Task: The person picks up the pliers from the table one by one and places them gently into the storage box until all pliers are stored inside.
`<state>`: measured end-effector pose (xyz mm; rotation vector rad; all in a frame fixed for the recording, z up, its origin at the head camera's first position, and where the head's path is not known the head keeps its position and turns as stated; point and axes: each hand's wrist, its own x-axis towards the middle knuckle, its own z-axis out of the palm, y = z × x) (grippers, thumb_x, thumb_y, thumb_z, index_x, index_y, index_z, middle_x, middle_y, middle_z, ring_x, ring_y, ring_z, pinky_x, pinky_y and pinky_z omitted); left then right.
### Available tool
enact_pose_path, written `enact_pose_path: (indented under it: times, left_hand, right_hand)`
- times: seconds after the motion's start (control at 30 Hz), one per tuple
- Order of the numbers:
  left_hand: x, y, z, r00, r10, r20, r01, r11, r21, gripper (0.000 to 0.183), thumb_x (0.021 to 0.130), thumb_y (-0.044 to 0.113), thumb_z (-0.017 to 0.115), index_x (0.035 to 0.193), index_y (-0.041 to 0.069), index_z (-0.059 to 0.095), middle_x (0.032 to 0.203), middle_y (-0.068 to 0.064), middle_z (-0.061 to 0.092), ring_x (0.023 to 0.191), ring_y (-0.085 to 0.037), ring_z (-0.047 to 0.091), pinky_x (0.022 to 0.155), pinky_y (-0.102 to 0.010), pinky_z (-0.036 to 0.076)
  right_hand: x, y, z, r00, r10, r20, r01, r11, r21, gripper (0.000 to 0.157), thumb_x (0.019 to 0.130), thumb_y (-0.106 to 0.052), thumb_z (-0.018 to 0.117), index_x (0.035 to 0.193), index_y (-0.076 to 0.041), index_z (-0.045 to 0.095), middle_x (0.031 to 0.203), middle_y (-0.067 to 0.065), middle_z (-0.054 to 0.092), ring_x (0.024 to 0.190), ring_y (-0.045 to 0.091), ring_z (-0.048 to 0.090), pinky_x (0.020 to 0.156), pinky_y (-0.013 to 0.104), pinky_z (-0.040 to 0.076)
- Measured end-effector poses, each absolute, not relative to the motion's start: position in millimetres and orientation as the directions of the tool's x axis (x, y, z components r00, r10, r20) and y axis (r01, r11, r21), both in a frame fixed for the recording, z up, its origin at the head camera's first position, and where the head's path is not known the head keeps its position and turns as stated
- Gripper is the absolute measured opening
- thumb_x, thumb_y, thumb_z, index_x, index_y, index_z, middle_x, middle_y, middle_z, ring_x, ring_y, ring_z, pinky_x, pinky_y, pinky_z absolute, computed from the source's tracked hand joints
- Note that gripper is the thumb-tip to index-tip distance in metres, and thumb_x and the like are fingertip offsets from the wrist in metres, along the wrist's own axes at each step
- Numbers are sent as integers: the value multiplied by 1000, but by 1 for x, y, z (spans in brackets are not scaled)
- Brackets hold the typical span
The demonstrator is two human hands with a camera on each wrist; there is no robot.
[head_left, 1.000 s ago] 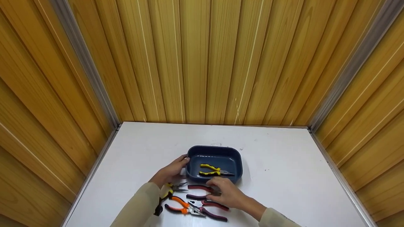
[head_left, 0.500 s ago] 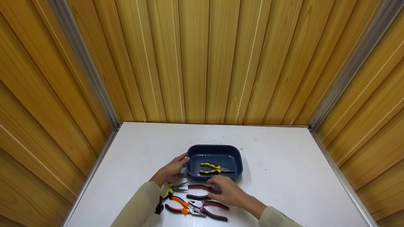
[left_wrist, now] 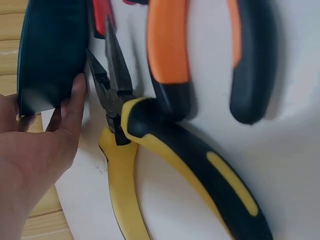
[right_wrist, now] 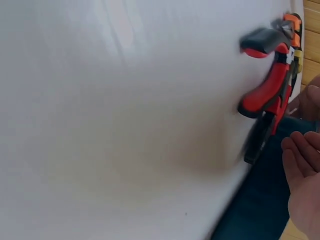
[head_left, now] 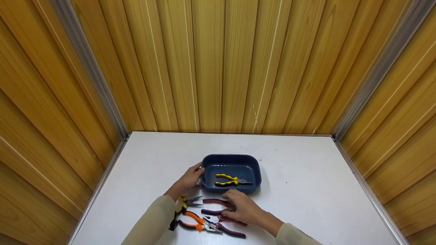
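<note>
At its left end, a dark blue rectangular dish (head_left: 231, 158) is gripped by my left hand (head_left: 186, 180), thumb at the rim. Yellow-and-black long-nose pliers (head_left: 227, 183) lie in the dish. My right hand (head_left: 243, 207) hovers in front of the dish, fingers bent loosely, over red-and-black pliers (head_left: 214, 201) whose jaws it hides. In the right wrist view its fingers (right_wrist: 302, 150) are beside the dish wall and apart from the pliers. Below my left wrist lie second yellow-and-black long-nose pliers (left_wrist: 190, 165).
Orange-and-black pliers (head_left: 193, 215) and another red-and-black pair (head_left: 233, 231) lie crossed close together on the white table (head_left: 299, 177) in front of the dish. Wood-panelled walls (head_left: 238, 68) enclose the table at the back and sides.
The dish has slid slightly away toward the back wall, with my left hand following it. My right hand has barely moved, and the pliers on the table lie as before.
</note>
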<state>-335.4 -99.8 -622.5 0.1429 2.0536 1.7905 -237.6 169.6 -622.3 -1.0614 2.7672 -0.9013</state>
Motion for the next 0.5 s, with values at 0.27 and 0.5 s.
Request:
enact_pose_path:
  times: [0.27,0.5]
  left_hand:
    - [-333,-101,-628,-912,326,-250,-204,168,964,60,117,31,41,170,12,22,166,-26,33,151,-45,35,97,-60,55]
    - [-332,-101,-631,-912,293,-288,-250,162,955,61,117,37,42,170,16,24,169,-23,31,152,-42,35,99,-58,54]
  right_hand:
    - [-238,161,-637,-727,-644,239,-660,558,-504,45,95,-33,82,129,-6,69,122,2,68,113,14,61,99,37,53]
    - [-240,161,-636,-763,-626,158,-599,595,-536,43,96,-33,81,130,-10,70,123,-2,67,113,13,61,100,37,53]
